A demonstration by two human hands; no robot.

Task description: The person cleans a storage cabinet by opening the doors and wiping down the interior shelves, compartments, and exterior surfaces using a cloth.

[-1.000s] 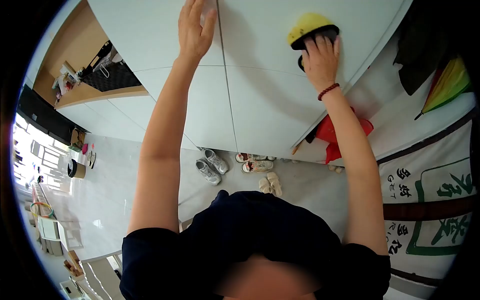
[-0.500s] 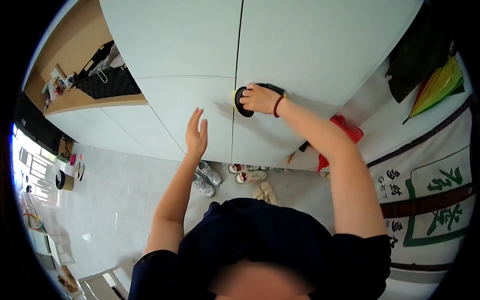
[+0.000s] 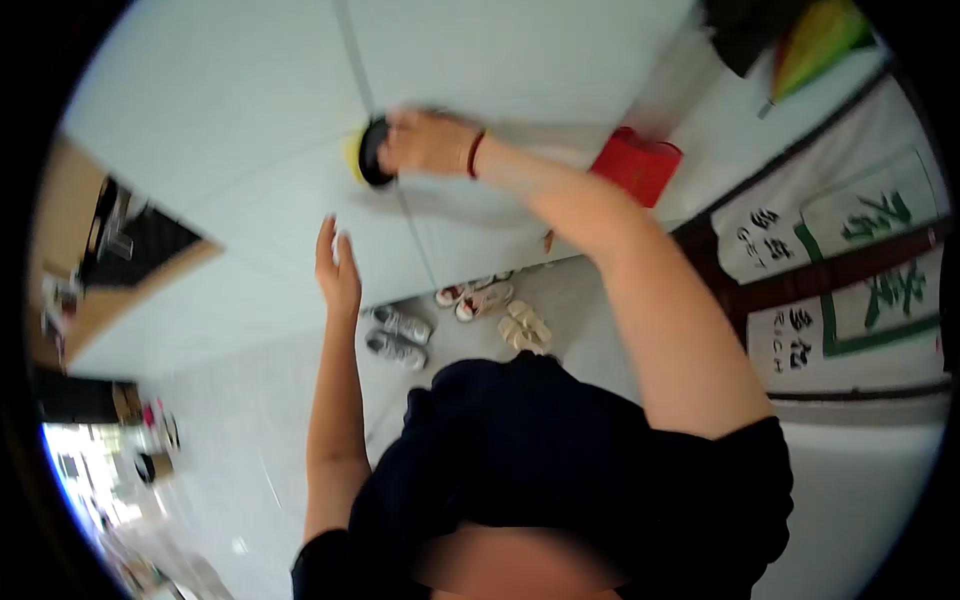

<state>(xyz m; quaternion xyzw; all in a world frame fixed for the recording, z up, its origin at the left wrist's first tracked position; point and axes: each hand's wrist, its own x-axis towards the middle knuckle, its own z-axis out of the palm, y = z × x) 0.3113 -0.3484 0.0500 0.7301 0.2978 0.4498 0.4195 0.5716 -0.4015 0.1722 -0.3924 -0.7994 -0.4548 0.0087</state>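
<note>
My right hand (image 3: 428,143), with a dark red bracelet at the wrist, holds a black and yellow round-ended brush or sponge (image 3: 374,152) against the white cabinet front (image 3: 270,190), near the seam between two doors. Motion blurs its fingers and part of the tool. Lower and to the left, my left hand (image 3: 338,268) is raised with its thumb apart from the fingers and nothing in it.
Grey sneakers (image 3: 398,337), white-and-red sneakers (image 3: 484,301) and cream slippers (image 3: 524,326) stand on the floor below the cabinet. A red bag (image 3: 638,167) hangs at the right, near lettered fabric (image 3: 770,235) and an umbrella (image 3: 815,50). An open shelf (image 3: 150,290) is at the left.
My right hand has carried the tool leftward across the cabinet from the right door to the seam. My left hand has come down from the upper cabinet. The head view has turned.
</note>
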